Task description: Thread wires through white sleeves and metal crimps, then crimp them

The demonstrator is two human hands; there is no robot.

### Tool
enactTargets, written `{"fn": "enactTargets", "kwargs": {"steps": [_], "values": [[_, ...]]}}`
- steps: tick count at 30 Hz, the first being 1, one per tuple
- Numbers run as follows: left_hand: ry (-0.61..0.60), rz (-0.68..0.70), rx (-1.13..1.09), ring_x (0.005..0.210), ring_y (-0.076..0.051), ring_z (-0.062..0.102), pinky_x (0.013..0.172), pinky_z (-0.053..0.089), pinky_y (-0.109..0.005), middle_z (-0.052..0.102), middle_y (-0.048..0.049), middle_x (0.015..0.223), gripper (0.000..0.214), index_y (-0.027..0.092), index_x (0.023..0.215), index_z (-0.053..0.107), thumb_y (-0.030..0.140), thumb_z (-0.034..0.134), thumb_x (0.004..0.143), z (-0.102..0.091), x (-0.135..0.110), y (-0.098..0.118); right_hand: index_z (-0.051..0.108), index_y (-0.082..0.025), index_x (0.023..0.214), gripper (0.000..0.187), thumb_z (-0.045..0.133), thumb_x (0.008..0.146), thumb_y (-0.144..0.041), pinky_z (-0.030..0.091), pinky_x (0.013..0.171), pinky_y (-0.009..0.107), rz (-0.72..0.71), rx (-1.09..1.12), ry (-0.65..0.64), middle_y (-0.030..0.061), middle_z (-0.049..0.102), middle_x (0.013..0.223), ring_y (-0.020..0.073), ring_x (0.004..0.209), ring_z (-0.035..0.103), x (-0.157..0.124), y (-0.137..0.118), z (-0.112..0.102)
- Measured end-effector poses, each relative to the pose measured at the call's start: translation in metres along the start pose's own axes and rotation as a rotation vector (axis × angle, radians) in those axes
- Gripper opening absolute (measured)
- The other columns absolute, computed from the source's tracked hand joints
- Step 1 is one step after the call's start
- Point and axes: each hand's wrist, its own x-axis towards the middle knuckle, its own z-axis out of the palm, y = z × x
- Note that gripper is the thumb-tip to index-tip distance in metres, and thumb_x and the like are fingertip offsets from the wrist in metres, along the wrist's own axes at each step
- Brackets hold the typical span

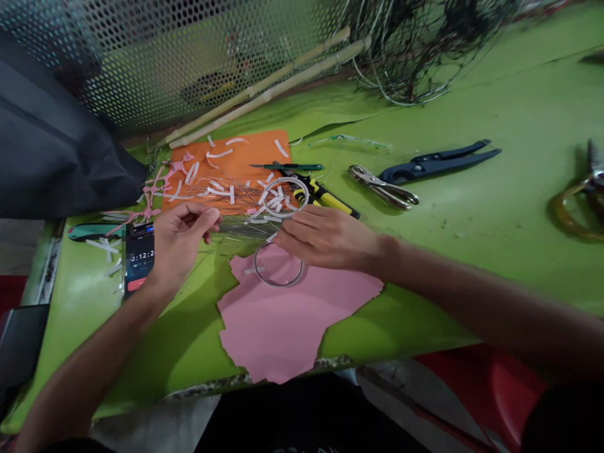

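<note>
My left hand [186,233] is closed in a pinch above the table, left of centre. What its fingertips hold, if anything, is too thin to see. My right hand [325,236] hangs palm down with its fingers pinched together, a small white strip [271,238] showing at the tips. Just beyond these fingers is a thin pale ring [265,206]. Nearer to me, a second thin ring [256,267] is over a jagged-edged pink sheet [274,327]. Several fine clear strands [243,229] lie between the hands.
An orange sheet [259,148] carries white paper strips, a green-handled craft knife [302,167] and yellow-black pliers [335,196]. Rightward lie a metal hole punch [382,187] and blue-handled cutters [434,165]. A phone [141,255] lies left. Bamboo sticks [274,91] and tangled wire [406,56] sit behind.
</note>
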Motion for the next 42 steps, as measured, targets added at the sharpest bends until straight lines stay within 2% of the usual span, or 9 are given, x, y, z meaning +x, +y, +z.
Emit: {"fn": "enactTargets", "kwargs": {"steps": [5, 11, 15, 18, 22, 29, 32, 37, 42], "values": [[-0.003, -0.045, -0.019, 0.056, -0.009, 0.06, 0.047, 0.045, -0.019, 0.071, -0.0006, 0.067, 0.012, 0.02, 0.069, 0.073, 0.026, 0.082, 0.072, -0.001, 0.003, 0.0, 0.07, -0.014, 0.1, 0.014, 0.056, 0.101, -0.011, 0.05, 0.069, 0.031, -0.039, -0.032, 0.06, 0.0036, 0.073, 0.082, 0.0154, 0.073, 0.061, -0.003, 0.0, 0.0], [0.037, -0.022, -0.056, 0.058, -0.009, 0.06, 0.047, 0.045, -0.018, 0.07, -0.0002, 0.068, 0.011, 0.019, 0.071, 0.073, 0.025, 0.082, 0.071, -0.004, 0.006, -0.001, 0.07, -0.017, 0.11, 0.013, 0.063, 0.099, -0.018, 0.052, 0.068, 0.03, 0.216, 0.12, 0.163, 0.0014, 0.078, 0.085, 0.0153, 0.071, 0.064, -0.007, 0.0, 0.009], [0.068, -0.002, -0.043, 0.059, -0.009, 0.06, 0.047, 0.046, -0.018, 0.07, 0.0, 0.069, 0.015, 0.019, 0.073, 0.072, 0.028, 0.084, 0.072, -0.006, 0.01, -0.004, 0.073, -0.021, 0.101, 0.023, 0.051, 0.105, -0.028, 0.051, 0.074, 0.037, 0.574, 0.192, 0.001, 0.0061, 0.078, 0.085, 0.0216, 0.075, 0.066, -0.02, 0.023, 0.025], [0.074, 0.014, -0.021, 0.059, -0.01, 0.061, 0.048, 0.047, -0.019, 0.07, -0.0004, 0.069, 0.015, 0.02, 0.072, 0.072, 0.029, 0.084, 0.073, -0.006, 0.011, -0.005, 0.073, -0.018, 0.11, 0.029, 0.045, 0.103, -0.02, 0.052, 0.092, 0.045, 0.767, 0.258, -0.12, 0.0146, 0.078, 0.105, 0.0279, 0.096, 0.068, -0.036, 0.052, 0.04], [0.055, 0.042, 0.006, 0.057, -0.009, 0.059, 0.047, 0.047, -0.02, 0.069, -0.0005, 0.068, 0.015, 0.021, 0.071, 0.072, 0.028, 0.084, 0.075, -0.004, 0.008, -0.005, 0.069, -0.017, 0.123, 0.033, 0.056, 0.093, -0.017, 0.049, 0.106, 0.049, 0.862, 0.367, -0.241, 0.0154, 0.075, 0.124, 0.0299, 0.113, 0.064, -0.053, 0.079, 0.058], [0.051, 0.04, 0.012, 0.057, -0.009, 0.059, 0.047, 0.045, -0.02, 0.07, 0.0002, 0.068, 0.014, 0.021, 0.072, 0.072, 0.028, 0.084, 0.073, -0.002, 0.006, -0.005, 0.076, -0.019, 0.101, 0.023, 0.057, 0.089, -0.016, 0.05, 0.098, 0.046, 0.896, 0.384, -0.269, 0.0114, 0.076, 0.102, 0.0287, 0.101, 0.065, -0.049, 0.081, 0.062], [0.042, 0.044, -0.013, 0.057, -0.009, 0.059, 0.048, 0.045, -0.02, 0.07, 0.0001, 0.067, 0.012, 0.02, 0.072, 0.073, 0.027, 0.083, 0.073, -0.002, 0.005, -0.003, 0.075, -0.018, 0.104, 0.025, 0.053, 0.092, -0.017, 0.051, 0.089, 0.041, 0.896, 0.396, -0.127, 0.0114, 0.074, 0.102, 0.0249, 0.095, 0.064, -0.049, 0.082, 0.056], [0.038, 0.022, -0.055, 0.057, -0.009, 0.06, 0.049, 0.045, -0.019, 0.07, 0.0, 0.067, 0.013, 0.02, 0.071, 0.071, 0.027, 0.083, 0.072, 0.0, 0.002, -0.001, 0.07, -0.022, 0.098, 0.012, 0.068, 0.094, -0.033, 0.048, 0.07, 0.032, 1.055, 0.581, 0.41, 0.0083, 0.072, 0.094, 0.0151, 0.075, 0.06, -0.046, 0.091, 0.041], [0.038, 0.012, -0.053, 0.057, -0.008, 0.06, 0.048, 0.045, -0.019, 0.07, 0.0003, 0.068, 0.015, 0.02, 0.07, 0.07, 0.027, 0.082, 0.072, 0.003, 0.0, 0.002, 0.067, -0.026, 0.109, 0.043, 0.087, 0.078, -0.048, 0.051, 0.07, 0.028, 1.275, 0.887, 0.827, -0.0006, 0.066, 0.084, 0.0129, 0.075, 0.063, -0.039, 0.098, 0.03]]}}
